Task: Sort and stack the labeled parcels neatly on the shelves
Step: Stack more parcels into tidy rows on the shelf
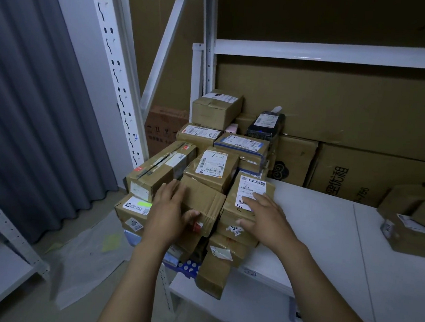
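Cardboard box (203, 200), stiff and likely light, is sitting at the shelf's (327, 233) left end; left hand (169, 205) is clasping its near edge, right hand (265, 216) lying flat on the next parcel (251, 186).

Left hand (169, 205) grips brown parcel (205, 203); right hand (265, 216) flat on labelled parcel (248, 186); white shelf (327, 233) beneath
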